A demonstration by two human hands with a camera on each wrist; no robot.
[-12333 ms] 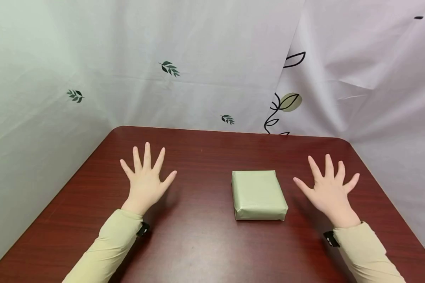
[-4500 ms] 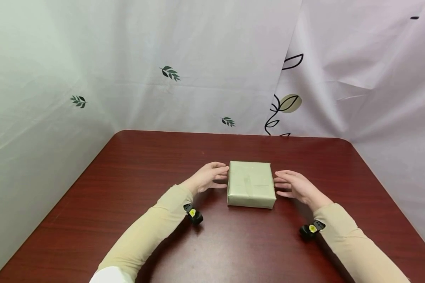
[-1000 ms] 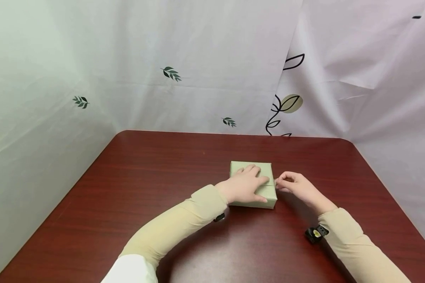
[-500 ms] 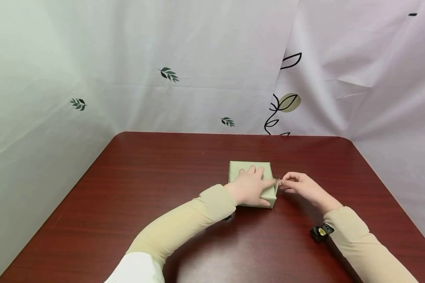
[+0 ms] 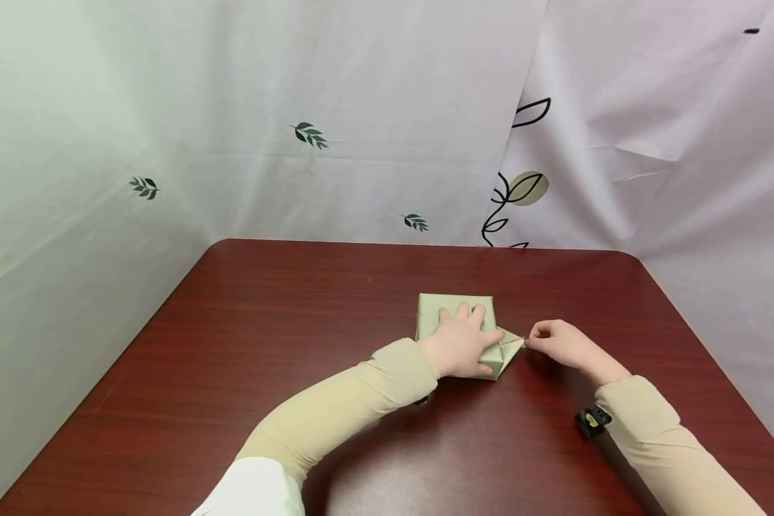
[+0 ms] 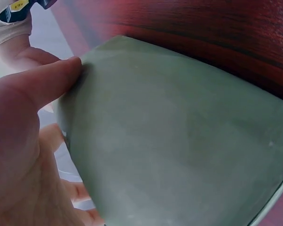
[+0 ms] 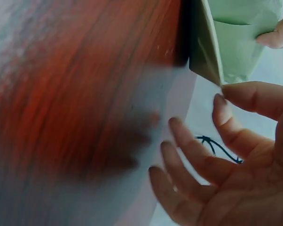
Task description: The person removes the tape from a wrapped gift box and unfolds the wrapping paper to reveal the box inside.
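Leafy white cloth [image 5: 361,107] behind a shiny red-brown tabletop [image 5: 284,301]. On it, right of the middle, a green wrapped box [image 6: 169,132], lying flat. Across its top, the left hand [image 5: 459,345], fingers spread, not curled round it. At its right, the right hand [image 5: 566,347], grip pinched small on the tip of a loose paper flap [image 5: 510,346]. Likely light and smooth, paper easy to rip; best held by box edges and flap tip.
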